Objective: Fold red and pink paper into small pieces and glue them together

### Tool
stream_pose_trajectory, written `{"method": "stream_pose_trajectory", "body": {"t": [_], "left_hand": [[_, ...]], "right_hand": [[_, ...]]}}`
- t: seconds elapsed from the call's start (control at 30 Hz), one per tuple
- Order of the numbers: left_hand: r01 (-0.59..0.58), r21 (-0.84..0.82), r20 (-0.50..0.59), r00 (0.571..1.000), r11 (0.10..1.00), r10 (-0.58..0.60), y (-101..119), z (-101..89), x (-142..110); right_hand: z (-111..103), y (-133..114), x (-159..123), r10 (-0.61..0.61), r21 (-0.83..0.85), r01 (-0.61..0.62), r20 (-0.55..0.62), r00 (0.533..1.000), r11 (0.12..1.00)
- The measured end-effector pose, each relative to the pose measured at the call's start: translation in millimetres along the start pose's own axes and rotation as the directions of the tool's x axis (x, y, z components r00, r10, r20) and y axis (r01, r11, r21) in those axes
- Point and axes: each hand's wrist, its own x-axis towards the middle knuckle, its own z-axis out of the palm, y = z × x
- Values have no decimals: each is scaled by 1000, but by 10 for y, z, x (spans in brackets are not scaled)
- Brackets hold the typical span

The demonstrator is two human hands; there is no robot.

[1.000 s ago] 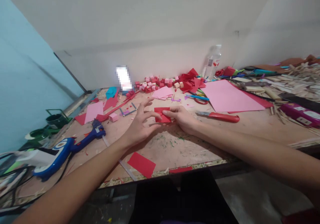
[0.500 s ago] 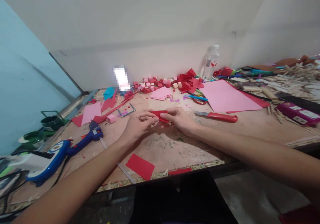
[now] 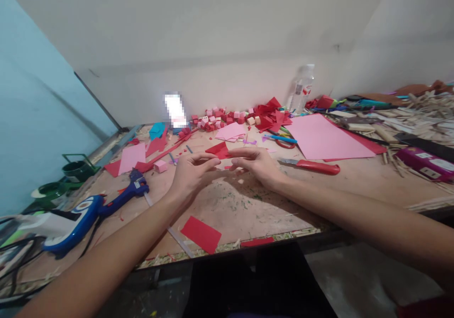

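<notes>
My left hand (image 3: 191,171) and my right hand (image 3: 257,166) are above the middle of the table, fingertips facing each other across a narrow gap. On both, thumb and forefinger stand apart, and I see nothing held. Just past the fingertips is a creased piece of red paper (image 3: 219,150), partly covered by the fingers. Whether a finger touches it, I cannot tell. A small red scrap (image 3: 227,167) shows between the hands. To the right of my right hand lies a red-handled knife (image 3: 317,167). Nearer me, a flat red paper rectangle (image 3: 201,234) rests by the table edge.
A blue glue gun (image 3: 136,183) and a blue power strip (image 3: 76,230) with cables occupy the left. At the back are pink and red paper cubes (image 3: 213,119), scissors (image 3: 285,143) and a plastic bottle (image 3: 301,88). Pink sheets (image 3: 329,137) and wood sticks (image 3: 425,114) lie right.
The red paper, held between both hands before, has left the fingers and sits slightly farther away, more unfolded. My fingers have spread. The view has shifted slightly.
</notes>
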Motion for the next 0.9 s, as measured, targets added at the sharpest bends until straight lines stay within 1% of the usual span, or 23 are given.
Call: {"method": "stream_pose_trajectory", "body": {"t": [0.13,0.33,0.5,0.73,0.8,0.9], "left_hand": [[-36,-5,-5,999,999,36,-19,8,-8],[-50,-8,-4,999,999,50,-45,16,-19],[-73,-48,-12,997,996,73,-67,18,-17],[-101,-26,-17,995,995,101,-58,30,-2],[-94,-33,-8,996,995,93,-40,34,-7],[-83,-32,-6,997,996,83,-17,35,-20]], "right_hand": [[0,56,18,27,-14,-27,22,999,1000],[8,98,65,4,46,-2,-23,1000,999],[35,84,56,-2,43,3,-21,1000,999],[46,113,55,-71,33,72,-38,997,997],[37,110,54,-95,41,96,-28,995,994],[22,96,50,-107,66,105,26,994,992]]}}
